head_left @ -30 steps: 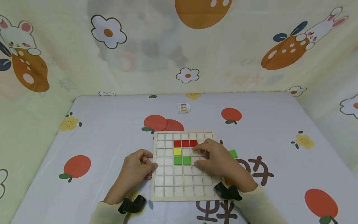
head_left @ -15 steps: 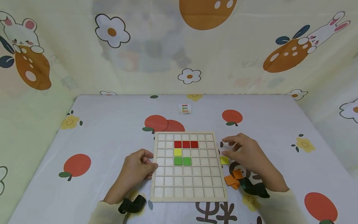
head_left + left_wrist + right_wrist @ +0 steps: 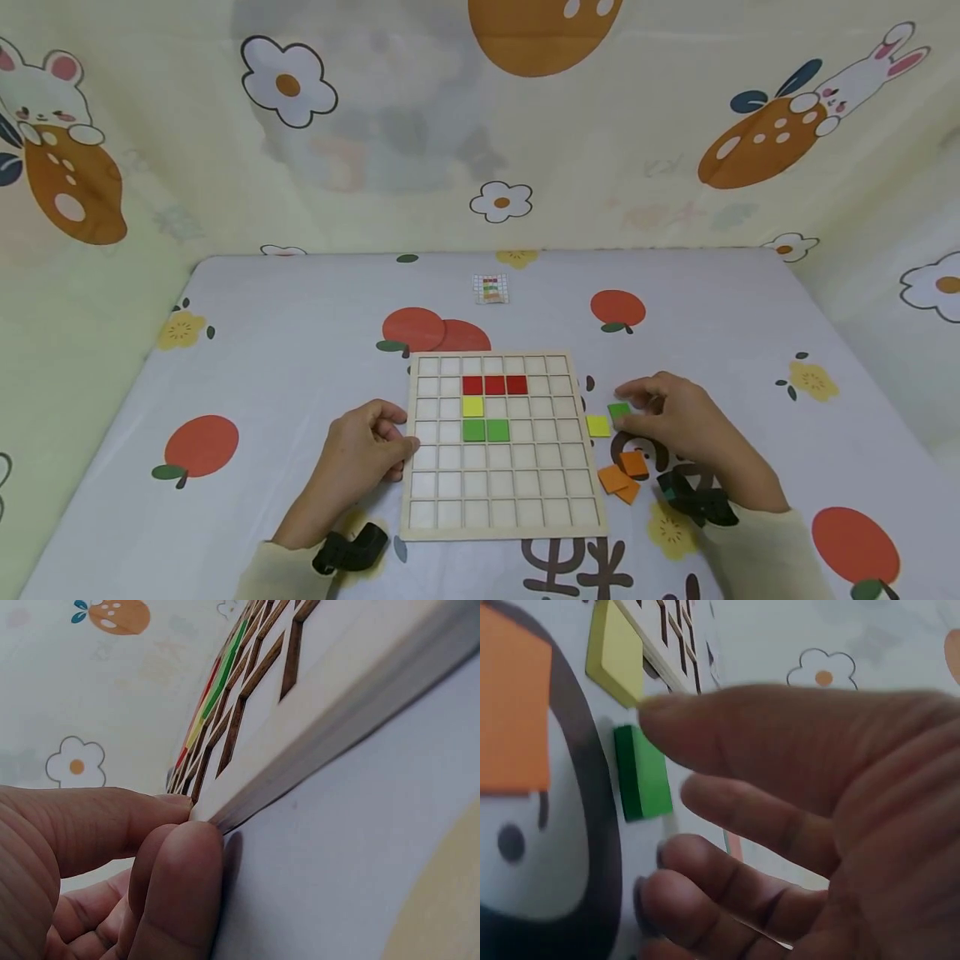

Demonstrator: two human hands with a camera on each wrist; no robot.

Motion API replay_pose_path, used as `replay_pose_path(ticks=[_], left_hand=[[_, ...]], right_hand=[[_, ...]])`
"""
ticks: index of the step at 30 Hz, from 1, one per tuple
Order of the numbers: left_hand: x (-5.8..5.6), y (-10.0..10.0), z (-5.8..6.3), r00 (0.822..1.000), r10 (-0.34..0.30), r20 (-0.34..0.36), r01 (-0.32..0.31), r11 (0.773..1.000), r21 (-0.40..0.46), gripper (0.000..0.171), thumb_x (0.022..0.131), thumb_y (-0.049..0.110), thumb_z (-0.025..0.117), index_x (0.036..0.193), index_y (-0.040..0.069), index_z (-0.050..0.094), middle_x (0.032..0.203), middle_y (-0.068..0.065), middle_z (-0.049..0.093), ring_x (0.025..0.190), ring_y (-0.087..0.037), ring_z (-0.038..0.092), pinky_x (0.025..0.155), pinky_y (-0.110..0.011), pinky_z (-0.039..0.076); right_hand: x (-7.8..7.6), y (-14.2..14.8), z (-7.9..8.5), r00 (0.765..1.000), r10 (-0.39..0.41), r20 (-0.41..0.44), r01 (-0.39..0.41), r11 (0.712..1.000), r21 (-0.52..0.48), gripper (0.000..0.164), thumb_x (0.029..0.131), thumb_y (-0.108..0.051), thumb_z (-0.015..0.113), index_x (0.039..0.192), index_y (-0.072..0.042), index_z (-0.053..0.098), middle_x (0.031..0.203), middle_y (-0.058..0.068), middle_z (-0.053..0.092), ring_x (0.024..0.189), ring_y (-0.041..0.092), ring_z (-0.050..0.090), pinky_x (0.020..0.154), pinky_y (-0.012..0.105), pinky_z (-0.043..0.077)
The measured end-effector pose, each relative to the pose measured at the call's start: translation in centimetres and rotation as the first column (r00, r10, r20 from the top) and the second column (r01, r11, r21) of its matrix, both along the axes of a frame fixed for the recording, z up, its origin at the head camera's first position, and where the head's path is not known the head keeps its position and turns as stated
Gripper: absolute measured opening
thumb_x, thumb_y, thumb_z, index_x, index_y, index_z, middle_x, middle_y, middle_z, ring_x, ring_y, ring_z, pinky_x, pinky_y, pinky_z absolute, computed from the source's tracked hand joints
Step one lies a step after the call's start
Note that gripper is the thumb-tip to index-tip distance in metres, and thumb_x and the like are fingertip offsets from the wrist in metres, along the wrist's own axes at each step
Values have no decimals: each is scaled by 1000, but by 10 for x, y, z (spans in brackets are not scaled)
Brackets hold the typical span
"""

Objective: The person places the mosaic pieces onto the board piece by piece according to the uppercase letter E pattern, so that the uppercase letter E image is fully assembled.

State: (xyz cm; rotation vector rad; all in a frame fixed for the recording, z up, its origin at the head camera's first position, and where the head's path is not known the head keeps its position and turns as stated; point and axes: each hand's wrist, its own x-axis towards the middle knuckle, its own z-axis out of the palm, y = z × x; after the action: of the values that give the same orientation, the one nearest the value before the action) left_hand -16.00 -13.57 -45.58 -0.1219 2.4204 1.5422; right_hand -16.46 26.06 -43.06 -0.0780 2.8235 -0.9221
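Note:
A wooden grid board (image 3: 502, 533) lies on the table, with three red tiles (image 3: 495, 385), one yellow tile (image 3: 472, 407) and two green tiles (image 3: 486, 430) in its cells. My left hand (image 3: 367, 446) pinches the board's left edge between thumb and finger, as the left wrist view shows. Right of the board, my right hand (image 3: 675, 421) is over a loose green tile (image 3: 618, 410). Its thumb and fingers are spread apart around that tile (image 3: 646, 776), which rests on the cloth. Whether a fingertip touches it, I cannot tell.
Beside the board lie a loose yellow tile (image 3: 597, 426) and several orange tiles (image 3: 615, 478), two of them overlapping. A small printed pattern card (image 3: 491, 288) lies toward the back of the table. Patterned cloth (image 3: 480, 125) hangs behind and at both sides.
My right hand has moved from above the board to the right, then lowered to the loose green tile. My left hand stays at the board's edge. The tiles on the board look unchanged.

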Motion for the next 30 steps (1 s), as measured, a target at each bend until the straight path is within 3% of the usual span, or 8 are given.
replay_pose_path(ticks=[5, 15, 22, 30], left_hand=[[0, -1, 2, 1000, 2, -6, -2, 1000, 2, 26, 87, 1, 80, 108, 0, 66, 77, -7, 63, 53, -16, 61, 53, -26, 57], [0, -1, 2, 1000, 4, -5, -4, 1000, 5, 26, 87, 0, 80, 109, 0, 66, 78, -8, 63, 54, -16, 62, 53, -26, 58], [0, -1, 2, 1000, 1, -11, -1, 1000, 0, 27, 86, 0, 80, 109, -1, 65, 77, -7, 64, 53, -16, 61, 53, -26, 57], [0, -1, 1, 1000, -5, -11, 5, 1000, 7, 26, 86, 0, 80, 108, 0, 66, 76, -7, 64, 52, -17, 61, 53, -26, 57]], right_hand=[[0, 2, -1, 1000, 21, 15, -21, 1000, -7, 35, 85, -16, 85, 116, -4, 76, 98, 7, 61, 88, 24, 55, 67, 31, 50], [-1, -2, -6, 999, -34, 21, 34, 999, 10, 26, 82, -13, 87, 105, -5, 76, 93, 7, 56, 87, 25, 52, 61, 31, 47], [-1, -4, -5, 998, -55, 24, 56, 998, -25, 23, 83, -11, 85, 102, -7, 72, 90, 6, 60, 83, 24, 55, 58, 29, 50], [0, -5, -5, 1000, -22, -7, 21, 997, -79, 13, 88, -10, 81, 98, -8, 72, 82, 2, 64, 76, 20, 59, 58, 26, 51]])
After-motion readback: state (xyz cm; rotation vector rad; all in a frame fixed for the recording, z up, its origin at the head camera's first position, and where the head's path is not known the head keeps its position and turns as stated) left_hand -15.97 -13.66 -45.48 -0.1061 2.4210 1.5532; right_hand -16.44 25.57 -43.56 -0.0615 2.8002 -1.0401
